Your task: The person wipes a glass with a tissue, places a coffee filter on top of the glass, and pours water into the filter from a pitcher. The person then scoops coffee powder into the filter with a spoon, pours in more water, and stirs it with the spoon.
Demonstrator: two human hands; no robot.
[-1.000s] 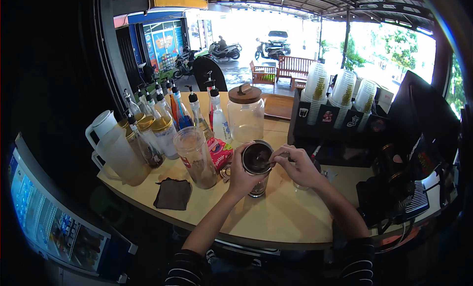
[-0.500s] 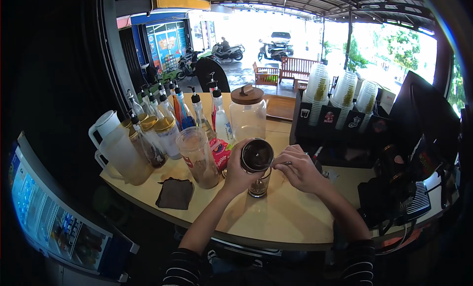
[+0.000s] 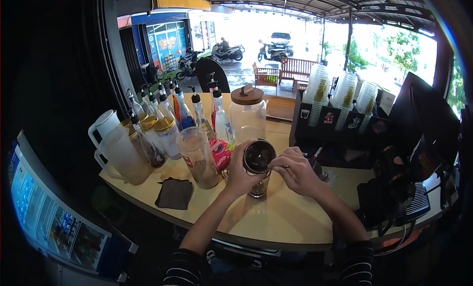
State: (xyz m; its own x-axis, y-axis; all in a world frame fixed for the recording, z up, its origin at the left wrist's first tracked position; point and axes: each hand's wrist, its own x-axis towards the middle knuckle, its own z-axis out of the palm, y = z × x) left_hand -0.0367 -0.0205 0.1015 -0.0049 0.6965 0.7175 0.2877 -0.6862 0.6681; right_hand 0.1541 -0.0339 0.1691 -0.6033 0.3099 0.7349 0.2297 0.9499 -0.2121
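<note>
My left hand (image 3: 241, 175) wraps round a round metal-rimmed cup (image 3: 259, 156) with dark contents, tilted toward me. My right hand (image 3: 296, 170) pinches the handle of a thin utensil, probably a spoon, at the cup's right rim; its far end is hidden in the cup. Below the cup, partly covered by it, a clear glass (image 3: 258, 189) with something brown in it stands on the counter (image 3: 276, 222). A red packet (image 3: 221, 154) and a tall clear container (image 3: 198, 160) are left of my left hand.
Pump bottles (image 3: 183, 111), gold-lidded jars (image 3: 167, 135) and plastic pitchers (image 3: 125, 160) crowd the counter's left. A dark cloth (image 3: 175, 193) lies near the front edge. Behind the cup stands a wooden-lidded jar (image 3: 248, 116). Stacked cups (image 3: 318, 86) fill a black holder (image 3: 340, 138) at right.
The view has shifted slightly. My left hand has kept hold of the cup, while my right hand has drawn away from the rim and come back to it with the utensil.
</note>
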